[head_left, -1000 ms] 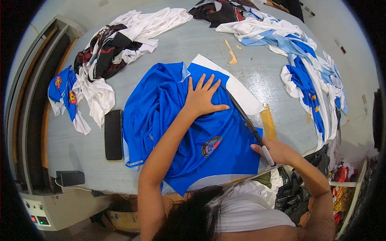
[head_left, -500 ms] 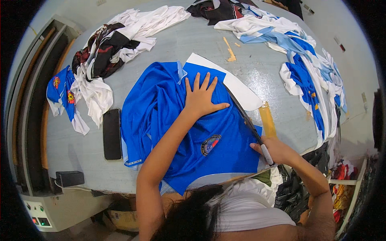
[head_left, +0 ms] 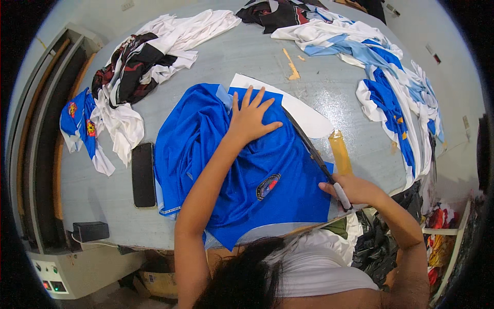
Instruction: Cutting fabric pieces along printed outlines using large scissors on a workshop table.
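Observation:
Blue jersey fabric (head_left: 293,206) lies in front of me, bunched in folds on its left side and flatter on its right, with a round dark emblem (head_left: 268,186) on it. My left hand (head_left: 249,119) rests on the fabric near its far edge, palm down, fingers spread. Under that edge, a white pattern sheet (head_left: 309,117) sticks out to the right. My right hand (head_left: 360,189) is closed around the grey-wrapped handle of long dark scissors (head_left: 312,148). Their blades run along the right edge of the blue fabric, pointing away from me; whether they are parted is unclear.
A black phone (head_left: 143,175) lies left of the fabric on the grey table (head_left: 231,56). White and dark garments (head_left: 134,72) are heaped at the far left, blue and white ones (head_left: 391,103) along the right. Brown tape (head_left: 339,153) sticks to the tabletop. A small black box (head_left: 90,231) sits near-left.
My left hand has slid slightly left, and the far edge of the blue fabric and the white sheet have shifted left a little with it. The scissors have barely moved.

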Demonstrator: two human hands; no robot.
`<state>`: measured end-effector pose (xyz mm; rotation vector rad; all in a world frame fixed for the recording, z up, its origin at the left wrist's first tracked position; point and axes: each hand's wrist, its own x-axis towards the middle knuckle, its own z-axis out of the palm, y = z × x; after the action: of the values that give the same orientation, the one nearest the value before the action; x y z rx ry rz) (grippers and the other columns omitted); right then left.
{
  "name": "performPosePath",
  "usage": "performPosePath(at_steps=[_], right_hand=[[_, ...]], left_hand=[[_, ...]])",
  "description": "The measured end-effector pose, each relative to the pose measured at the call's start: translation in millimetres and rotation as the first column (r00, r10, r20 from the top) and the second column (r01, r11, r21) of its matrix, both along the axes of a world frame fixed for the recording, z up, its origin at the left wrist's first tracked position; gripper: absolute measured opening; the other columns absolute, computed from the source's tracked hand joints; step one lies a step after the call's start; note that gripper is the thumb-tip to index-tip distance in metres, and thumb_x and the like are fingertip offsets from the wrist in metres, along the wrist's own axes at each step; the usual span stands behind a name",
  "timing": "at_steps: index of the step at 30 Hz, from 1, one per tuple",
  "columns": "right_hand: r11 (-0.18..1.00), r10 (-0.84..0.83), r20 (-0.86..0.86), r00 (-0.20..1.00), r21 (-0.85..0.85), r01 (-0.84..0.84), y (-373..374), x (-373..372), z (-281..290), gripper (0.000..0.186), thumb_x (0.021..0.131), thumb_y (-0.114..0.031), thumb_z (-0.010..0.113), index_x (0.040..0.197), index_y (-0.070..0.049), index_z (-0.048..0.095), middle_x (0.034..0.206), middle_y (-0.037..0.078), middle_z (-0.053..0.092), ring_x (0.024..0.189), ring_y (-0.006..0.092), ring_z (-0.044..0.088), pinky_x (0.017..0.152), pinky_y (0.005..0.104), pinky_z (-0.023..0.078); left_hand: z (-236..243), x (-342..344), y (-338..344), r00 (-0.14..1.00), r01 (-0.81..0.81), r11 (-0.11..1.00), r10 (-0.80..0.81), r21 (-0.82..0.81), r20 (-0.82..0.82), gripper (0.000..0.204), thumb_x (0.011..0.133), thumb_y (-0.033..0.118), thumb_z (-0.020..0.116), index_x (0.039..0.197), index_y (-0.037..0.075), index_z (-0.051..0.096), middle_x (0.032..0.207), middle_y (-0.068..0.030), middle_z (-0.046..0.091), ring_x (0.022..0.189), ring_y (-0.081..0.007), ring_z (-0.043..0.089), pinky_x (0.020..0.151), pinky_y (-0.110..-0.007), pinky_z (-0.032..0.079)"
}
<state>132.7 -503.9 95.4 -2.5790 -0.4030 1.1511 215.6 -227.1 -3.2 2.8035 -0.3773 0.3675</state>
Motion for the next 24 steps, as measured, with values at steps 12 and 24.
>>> performPosePath(at_steps=[12, 24], right_hand=[[0.998, 0.052, 0.087, 0.995, 0.015, -0.054, 18.7, 12.2, -10.4, 0.072, 0.084, -0.063, 0.041, 0.072, 0.007, 0.053, 0.063, 0.021, 0.059, 0.060, 0.0299, 0.062, 0.059, 0.0370, 0.048], [0.997, 0.028, 0.154, 0.988, 0.061, -0.038, 29.1, 14.6, -6.2, 0.075, 0.085, -0.062, 0.038, 0.074, 0.010, 0.056, 0.072, 0.026, 0.058, 0.071, 0.0382, 0.059, 0.066, 0.0408, 0.046]], left_hand=[[-7.8, -6.3, -5.7, 0.993, -0.115, 0.993, 0.115, -0.019, -0.027, 0.090, 0.065, 0.074, 0.052, 0.134, 0.018, 0.041, 0.143, -0.0137, 0.028, 0.133, -0.0362, 0.020, 0.103, -0.062, 0.003], [-0.9, -12.7, -14.7, 0.978, -0.193, 0.981, 0.194, 0.015, -0.082, 0.096, 0.063, 0.076, 0.053, 0.137, 0.017, 0.036, 0.146, -0.0128, 0.023, 0.135, -0.0367, 0.015, 0.096, -0.071, 0.002]])
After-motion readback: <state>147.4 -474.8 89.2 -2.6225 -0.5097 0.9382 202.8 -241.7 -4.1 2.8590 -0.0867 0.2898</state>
